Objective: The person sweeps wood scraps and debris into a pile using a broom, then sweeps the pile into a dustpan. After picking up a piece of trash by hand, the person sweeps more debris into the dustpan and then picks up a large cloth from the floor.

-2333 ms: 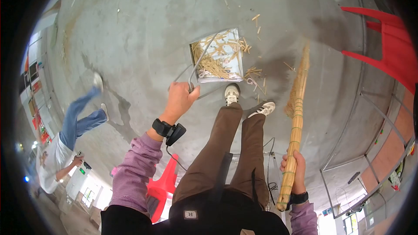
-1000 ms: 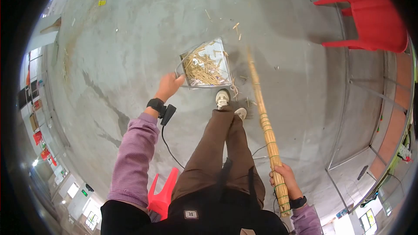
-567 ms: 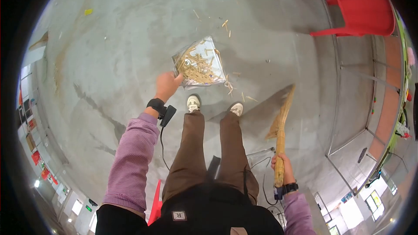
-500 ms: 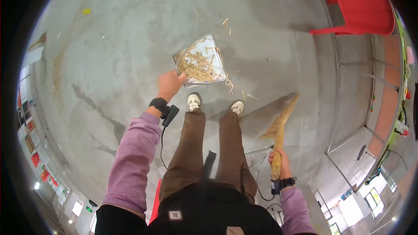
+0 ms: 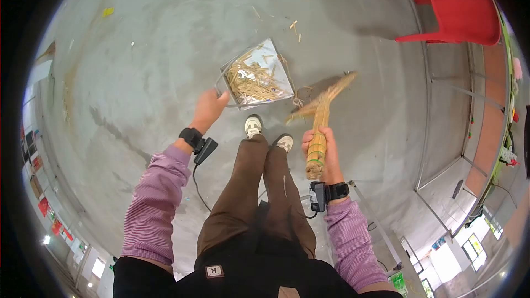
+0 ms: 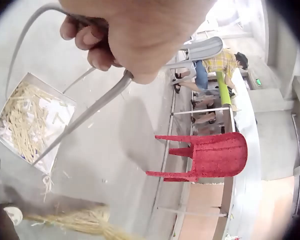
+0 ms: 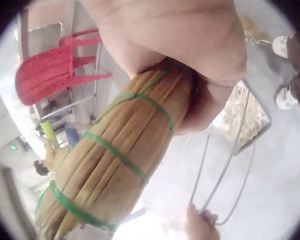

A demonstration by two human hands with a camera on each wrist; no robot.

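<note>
My left hand [image 5: 208, 109] grips the metal handle [image 6: 85, 117] of a dustpan [image 5: 284, 80]. The pan sits on the grey floor ahead of my shoes, holding many straw-coloured strips [image 5: 251, 80] and some white bits. With my right hand [image 5: 329, 152] I hold a straw broom [image 5: 316, 146] by its thick handle, which green bands bind in the right wrist view. Its bristles [image 5: 309, 110] spread low over the floor to the right of the pan, close to a few loose strips [image 5: 298, 100] at the pan's near right corner.
More loose strips [image 5: 293, 24] lie beyond the pan. A red plastic chair [image 5: 464, 8] is at the upper right, near a metal frame [image 5: 428, 110]. The left wrist view shows a person in a yellow checked shirt [image 6: 222, 62]. My shoes [image 5: 253, 126] are just below the pan.
My right hand has brought the broom from the lower right up and left, nearer the pan. The left hand keeps its grip on the handle. A person walking at the left has left the view.
</note>
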